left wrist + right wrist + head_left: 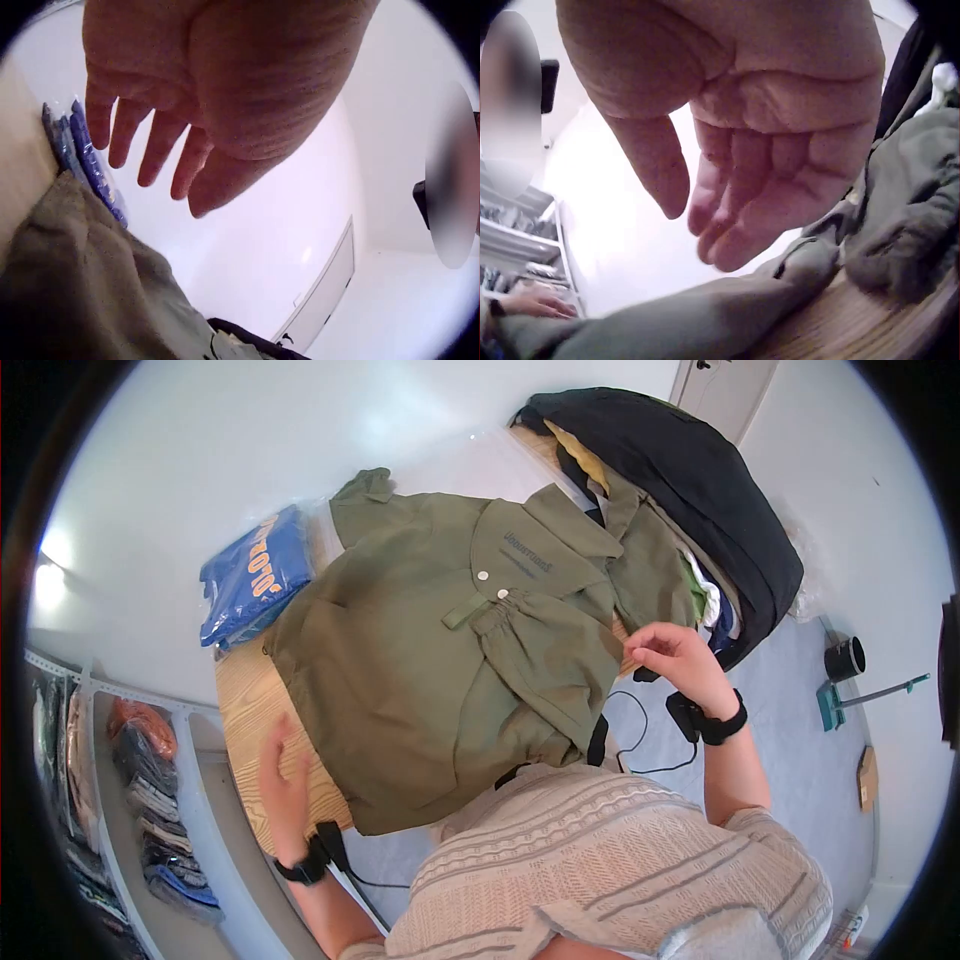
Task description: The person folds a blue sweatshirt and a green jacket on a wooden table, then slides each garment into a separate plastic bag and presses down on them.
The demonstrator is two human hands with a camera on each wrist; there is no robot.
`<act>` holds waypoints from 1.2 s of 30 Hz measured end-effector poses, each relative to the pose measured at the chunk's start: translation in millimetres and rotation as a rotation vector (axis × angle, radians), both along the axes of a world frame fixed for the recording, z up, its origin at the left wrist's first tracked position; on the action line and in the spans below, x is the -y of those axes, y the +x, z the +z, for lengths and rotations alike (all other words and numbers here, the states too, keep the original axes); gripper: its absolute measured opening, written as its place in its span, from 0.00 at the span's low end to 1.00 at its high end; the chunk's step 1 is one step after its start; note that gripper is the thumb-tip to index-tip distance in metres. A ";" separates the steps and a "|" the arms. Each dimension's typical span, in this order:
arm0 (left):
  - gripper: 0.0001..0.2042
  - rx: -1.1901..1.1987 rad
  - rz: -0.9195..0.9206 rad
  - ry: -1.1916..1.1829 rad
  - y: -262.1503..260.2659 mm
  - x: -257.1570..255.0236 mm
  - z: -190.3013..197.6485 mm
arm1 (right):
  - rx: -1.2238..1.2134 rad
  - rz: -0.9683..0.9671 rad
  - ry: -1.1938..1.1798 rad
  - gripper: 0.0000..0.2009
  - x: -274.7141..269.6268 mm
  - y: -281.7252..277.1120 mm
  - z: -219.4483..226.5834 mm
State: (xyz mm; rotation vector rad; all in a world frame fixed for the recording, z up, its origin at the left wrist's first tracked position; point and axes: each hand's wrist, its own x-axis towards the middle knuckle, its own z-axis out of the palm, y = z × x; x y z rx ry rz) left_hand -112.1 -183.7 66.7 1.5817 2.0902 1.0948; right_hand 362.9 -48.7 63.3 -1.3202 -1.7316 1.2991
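Observation:
An olive-green jacket [380, 650] lies spread over a wooden table [255, 705], one gathered-cuff sleeve [550, 650] folded across its front. Two white snaps and dark lettering show near the collar. My left hand [284, 775] is beside the jacket's lower left edge, holding nothing; the left wrist view shows its fingers extended and slightly spread. On the other side, my right hand [685, 660] hovers by the sleeve's right edge. Its fingers bend loosely with the thumb apart, and nothing is between them in the right wrist view.
A blue garment in a clear bag [258, 575] lies at the table's left. A large black bag [690, 490] with clothes spilling out stands at the back right. Shelves [185, 740] of bagged clothes are at left. A black cable [660, 768] hangs near my right wrist.

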 end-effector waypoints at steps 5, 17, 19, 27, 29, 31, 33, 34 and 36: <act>0.23 -0.156 -0.279 -0.115 43.9 35.6 -19.4 | 0.058 0.039 0.272 0.13 -12.4 -39.0 -15.9; 0.29 -0.396 -0.259 -0.205 68.8 51.0 -49.8 | -0.447 -0.108 0.016 0.16 -36.3 -28.9 -17.1; 0.27 -0.334 -0.293 -0.177 55.6 56.0 -49.3 | -0.829 -0.086 0.135 0.14 -19.6 8.0 -6.6; 0.23 -0.242 -0.161 0.011 31.3 64.9 -46.9 | -0.531 0.388 0.167 0.11 -10.9 77.8 9.1; 0.21 -0.295 -0.166 -0.012 28.2 65.3 -52.3 | -0.096 0.104 0.117 0.07 -17.5 66.4 9.0; 0.21 -0.307 -0.177 -0.005 27.9 65.0 -59.0 | -0.046 -0.030 0.047 0.07 -30.6 41.9 2.1; 0.21 -0.324 -0.184 0.008 27.4 64.2 -64.3 | -0.071 -0.058 0.035 0.12 -49.6 24.9 -5.4; 0.20 -0.293 -0.168 0.015 27.0 64.7 -66.1 | -0.105 -0.139 0.043 0.13 -59.5 14.4 -7.5; 0.19 -0.235 -0.137 0.026 26.9 65.5 -69.5 | -0.147 -0.223 0.054 0.14 -81.0 -4.6 -12.9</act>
